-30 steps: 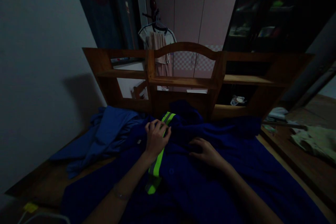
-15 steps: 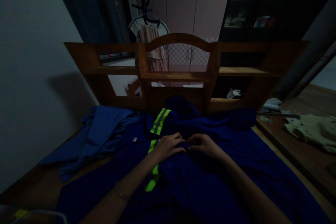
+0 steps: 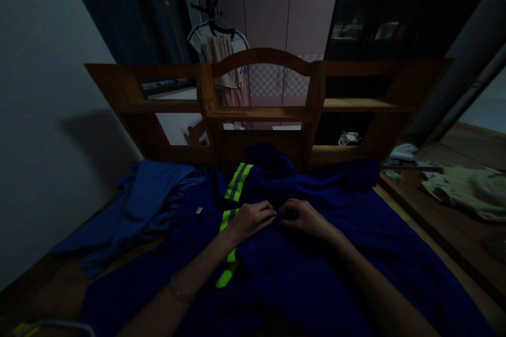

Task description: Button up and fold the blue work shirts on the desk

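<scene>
Both hands at work on the dark blue garment [image 3: 356, 208], which lies spread directly beneath the grip and runs out to either side of it. Left hand [image 3: 250, 220] and right hand [image 3: 305, 217] nearly meet, fingertips drawn together on a small raised bit of the garment's cloth; fingers of both read as closed on it, though the exact part pinched is hidden by the fingers and the dark. Two-sided pinch probably serves to steady this one spot, each hand holding against the other. Flat spread presumably gives slack-free access from both sides, and the forearms, low over the cloth, may help keep it down. Yellow-green reflective strip [image 3: 239, 181] lies left of the grip, part of its length covered by the left hand and wrist. Lighter blue cloth [image 3: 146, 195] is heaped farther left, beyond the strip, perhaps to leave the working spot free. Wooden headboard [image 3: 261, 113] stands beyond the grip, hanging clothes [image 3: 221, 63] behind it. Labels: small white tag [image 3: 198, 210] on the garment, left of the left hand; any print too small to read. No brand or other writing legible around the grip.
</scene>
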### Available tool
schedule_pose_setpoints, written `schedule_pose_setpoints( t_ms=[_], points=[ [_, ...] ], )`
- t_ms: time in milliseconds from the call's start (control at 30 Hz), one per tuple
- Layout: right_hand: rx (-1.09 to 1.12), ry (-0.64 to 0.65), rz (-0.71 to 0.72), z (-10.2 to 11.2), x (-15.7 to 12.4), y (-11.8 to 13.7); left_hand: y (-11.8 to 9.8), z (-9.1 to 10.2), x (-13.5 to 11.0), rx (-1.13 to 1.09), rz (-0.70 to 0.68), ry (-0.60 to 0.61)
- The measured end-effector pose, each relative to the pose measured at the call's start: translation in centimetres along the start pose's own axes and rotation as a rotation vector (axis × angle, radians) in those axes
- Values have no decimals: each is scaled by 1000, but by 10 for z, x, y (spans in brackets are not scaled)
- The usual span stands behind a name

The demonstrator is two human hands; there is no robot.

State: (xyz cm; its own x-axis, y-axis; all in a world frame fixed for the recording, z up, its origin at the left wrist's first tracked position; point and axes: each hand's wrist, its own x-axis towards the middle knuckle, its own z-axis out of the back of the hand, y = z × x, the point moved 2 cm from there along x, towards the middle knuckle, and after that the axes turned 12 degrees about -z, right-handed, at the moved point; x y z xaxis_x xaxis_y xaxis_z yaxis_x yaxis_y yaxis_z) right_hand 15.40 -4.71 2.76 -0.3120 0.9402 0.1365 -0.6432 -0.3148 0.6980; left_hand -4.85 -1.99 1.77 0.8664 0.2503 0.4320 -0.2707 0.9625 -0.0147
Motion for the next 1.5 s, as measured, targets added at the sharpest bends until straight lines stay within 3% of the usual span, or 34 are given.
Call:
schedule_pose_setpoints(
  t_ms=[267,400,700,933,1167,1500],
  points=[
    [127,113,-104,4,1,-6,-10,5,-2,277,-233,32],
    [104,73,-78,4,1,-5,-12,4,-3,307,-291,19],
    [134,13,6,7,-1,4,-11,-3,-6,364,-179,0],
    [175,-46,59,7,0,3,-10,-2,-2,297,-179,-60],
    [208,-43,48,10,1,5,-12,6,4,240,-152,3],
    [224,4,22,7,2,7,-10,16,10,-316,155,-331]
  ],
)
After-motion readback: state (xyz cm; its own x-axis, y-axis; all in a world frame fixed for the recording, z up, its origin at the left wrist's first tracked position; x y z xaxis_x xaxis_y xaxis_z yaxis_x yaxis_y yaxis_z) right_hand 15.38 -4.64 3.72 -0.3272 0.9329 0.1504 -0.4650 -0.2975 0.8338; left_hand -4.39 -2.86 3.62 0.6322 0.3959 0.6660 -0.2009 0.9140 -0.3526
